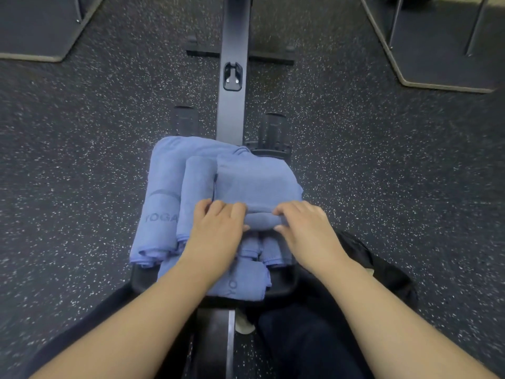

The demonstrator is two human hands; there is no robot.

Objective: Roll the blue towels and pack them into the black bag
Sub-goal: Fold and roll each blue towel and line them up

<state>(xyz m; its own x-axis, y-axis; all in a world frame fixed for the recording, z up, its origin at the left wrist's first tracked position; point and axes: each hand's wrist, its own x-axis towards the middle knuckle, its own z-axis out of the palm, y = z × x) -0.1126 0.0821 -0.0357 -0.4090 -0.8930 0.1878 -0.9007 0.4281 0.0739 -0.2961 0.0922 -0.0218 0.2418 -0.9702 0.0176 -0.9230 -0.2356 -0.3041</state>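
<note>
The left hand [218,228] covers most of the rolled end of the top towel [257,184]; the black bag [382,272] is mostly behind the right arm, and lettering on the lower towel [240,285] is half hidden.

Both hands are gripping the top blue towel [257,184] at its near rolled edge: left hand [218,228] on the left end, right hand [306,228] on the right. Folded towels [164,203] are lying stacked underneath, over a black seat [281,280].
</note>
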